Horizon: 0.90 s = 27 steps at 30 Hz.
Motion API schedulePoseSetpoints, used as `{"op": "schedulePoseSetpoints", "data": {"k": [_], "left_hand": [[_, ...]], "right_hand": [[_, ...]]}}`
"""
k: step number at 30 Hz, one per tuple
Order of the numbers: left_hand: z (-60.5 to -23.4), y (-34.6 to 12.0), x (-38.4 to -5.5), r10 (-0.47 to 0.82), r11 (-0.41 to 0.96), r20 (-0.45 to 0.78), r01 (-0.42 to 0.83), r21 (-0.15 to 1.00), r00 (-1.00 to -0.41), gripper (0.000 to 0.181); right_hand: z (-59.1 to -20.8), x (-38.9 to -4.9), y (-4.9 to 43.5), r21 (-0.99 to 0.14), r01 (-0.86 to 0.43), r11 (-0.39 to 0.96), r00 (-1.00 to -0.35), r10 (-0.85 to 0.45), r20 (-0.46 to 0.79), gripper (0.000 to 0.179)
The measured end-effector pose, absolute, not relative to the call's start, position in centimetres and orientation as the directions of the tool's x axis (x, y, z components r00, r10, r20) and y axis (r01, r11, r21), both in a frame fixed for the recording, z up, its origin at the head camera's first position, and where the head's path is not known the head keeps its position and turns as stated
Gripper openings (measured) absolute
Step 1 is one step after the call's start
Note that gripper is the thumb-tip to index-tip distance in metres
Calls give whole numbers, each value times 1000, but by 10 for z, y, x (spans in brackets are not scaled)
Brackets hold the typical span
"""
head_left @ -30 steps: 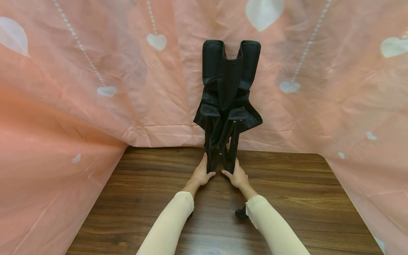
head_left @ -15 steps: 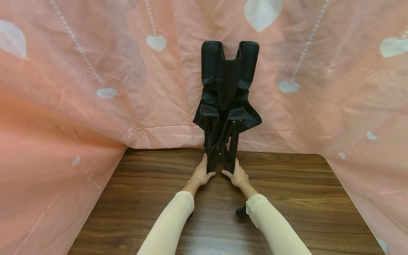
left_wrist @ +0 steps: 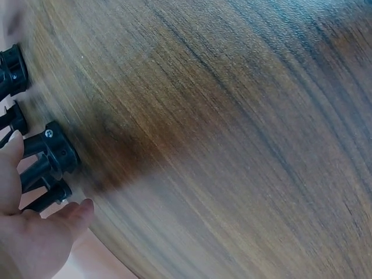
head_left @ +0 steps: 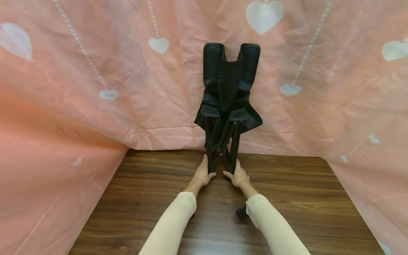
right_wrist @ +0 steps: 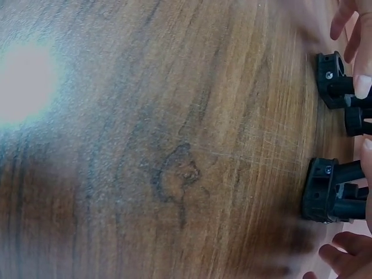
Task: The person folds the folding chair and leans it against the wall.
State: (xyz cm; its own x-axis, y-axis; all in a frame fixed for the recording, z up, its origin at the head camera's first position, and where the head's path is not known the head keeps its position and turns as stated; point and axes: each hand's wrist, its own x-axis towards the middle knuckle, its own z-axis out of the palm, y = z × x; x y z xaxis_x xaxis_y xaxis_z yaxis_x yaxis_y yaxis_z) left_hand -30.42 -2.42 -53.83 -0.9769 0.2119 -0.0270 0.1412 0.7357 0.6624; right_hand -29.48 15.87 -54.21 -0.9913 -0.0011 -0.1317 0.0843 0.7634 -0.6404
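Note:
A black folding camp chair [head_left: 232,81] stands upright, folded inward, at the back of the wooden tabletop in the head view. Its fabric sags between two upright back panels. My left hand [head_left: 200,174] grips the left legs low down, thumb on the near side. On the other side my right hand [head_left: 239,176] holds the right legs at the same height. The left wrist view catches a black plastic foot [left_wrist: 61,148] between finger and thumb. Another plastic foot [right_wrist: 319,189] shows at the right hand's fingers in the right wrist view.
Pink cloth [head_left: 165,88] printed with white hearts hangs behind the chair and along both sides. The wood-grain table [head_left: 287,191] spreads in front. A small black rounded object [head_left: 242,212] shows beside the right sleeve.
The whole head view has shifted very slightly. Both hands keep their hold on the chair legs, and the chair stays in place.

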Motion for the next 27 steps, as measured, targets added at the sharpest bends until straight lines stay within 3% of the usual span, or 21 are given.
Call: {"op": "schedulePoseSetpoints", "data": {"k": [10, 27], "left_hand": [[-542, -23, -303, 191, 733, -23, 127, 668, -981, 89], [-540, -18, -297, 181, 800, 15, 156, 579, -983, 83]], "right_hand": [[-542, -293, 157, -630, 99, 770, -991, 16, -136, 92], [-540, -290, 156, -637, 93, 765, -994, 31, -107, 91]]}}
